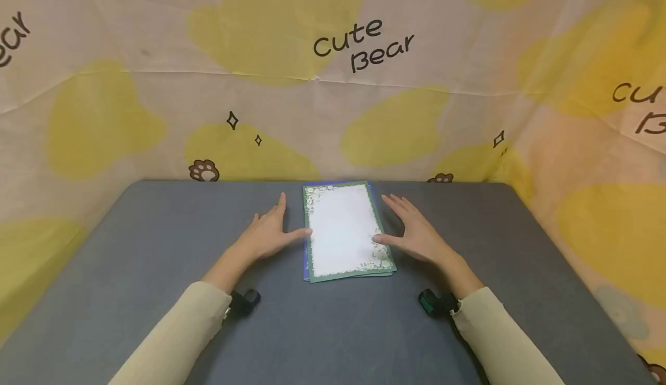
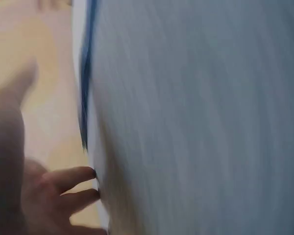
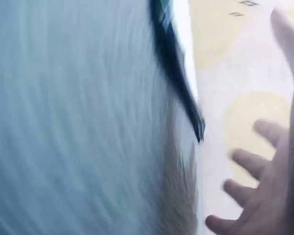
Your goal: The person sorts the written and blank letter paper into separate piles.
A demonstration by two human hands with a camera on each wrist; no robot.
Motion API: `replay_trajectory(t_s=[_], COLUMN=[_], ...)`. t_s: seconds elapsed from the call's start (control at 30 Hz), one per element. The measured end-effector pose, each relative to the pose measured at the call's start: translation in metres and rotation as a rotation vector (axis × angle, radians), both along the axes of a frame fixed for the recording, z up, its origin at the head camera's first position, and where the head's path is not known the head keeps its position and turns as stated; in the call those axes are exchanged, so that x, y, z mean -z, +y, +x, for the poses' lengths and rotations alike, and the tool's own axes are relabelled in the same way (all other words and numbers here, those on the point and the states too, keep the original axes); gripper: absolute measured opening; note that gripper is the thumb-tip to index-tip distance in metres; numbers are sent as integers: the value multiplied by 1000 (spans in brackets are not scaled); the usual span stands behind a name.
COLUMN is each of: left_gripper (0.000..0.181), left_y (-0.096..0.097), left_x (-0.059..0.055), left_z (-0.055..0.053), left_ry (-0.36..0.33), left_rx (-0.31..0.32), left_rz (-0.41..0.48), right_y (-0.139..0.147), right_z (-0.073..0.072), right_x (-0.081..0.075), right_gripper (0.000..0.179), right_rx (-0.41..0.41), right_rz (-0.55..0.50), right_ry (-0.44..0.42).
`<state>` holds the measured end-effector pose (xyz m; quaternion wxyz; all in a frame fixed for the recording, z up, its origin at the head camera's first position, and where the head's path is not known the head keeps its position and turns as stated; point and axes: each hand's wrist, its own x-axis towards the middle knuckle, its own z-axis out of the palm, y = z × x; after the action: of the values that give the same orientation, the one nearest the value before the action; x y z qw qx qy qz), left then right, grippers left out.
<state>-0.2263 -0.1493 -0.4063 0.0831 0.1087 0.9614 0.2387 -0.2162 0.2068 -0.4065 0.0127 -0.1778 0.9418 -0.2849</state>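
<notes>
A stack of paper sheets (image 1: 343, 229) lies on the grey table, the top one white with a green floral border. Blue-edged sheets show beneath it at the left and top, slightly out of line. On the left side is my left hand (image 1: 267, 233), fingers extended and thumb tip right at the stack's edge. My right hand (image 1: 416, 232) is at the right side, fingers spread and apart, its thumb overlapping the right border in the head view. In the right wrist view the stack's dark edge (image 3: 179, 78) appears blurred beside the spread right hand (image 3: 264, 186).
The grey table (image 1: 130, 292) extends to both sides and in front of the stack. Behind it hangs a cloth backdrop (image 1: 281, 102) with yellow patches and "Cute Bear" lettering. A dark wrist camera (image 1: 244, 302) sits on the left wrist, another (image 1: 437, 303) on the right.
</notes>
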Motion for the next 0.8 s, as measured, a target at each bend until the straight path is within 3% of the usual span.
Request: replay_trajectory(t_s=[0.1,0.23,0.43,0.6,0.7,0.8], left_gripper=[113,101,90,79,79,82], left_y=[12,25,32,28,26,25], left_x=[3,4,9,20,28,33], left_z=[1,0,-5,-11,-14,-15], left_ry=[-19,-25,19,92,142,189], left_rx=[-50,-63,-61,-41,-6,70], left_rz=[144,264,306,317,320,312], right_y=[-2,-7,-20,-22,-21,-19], right_z=[7,12,9,6,6,6], right_x=[10,19,26,29,31,34], right_gripper=[85,75,69,70,72,76], right_rx=[30,31,22,37,24,-23], right_rz=[-102,-118,-128,-117,-128,-127], right_ry=[-40,-37,-26,22,85,145])
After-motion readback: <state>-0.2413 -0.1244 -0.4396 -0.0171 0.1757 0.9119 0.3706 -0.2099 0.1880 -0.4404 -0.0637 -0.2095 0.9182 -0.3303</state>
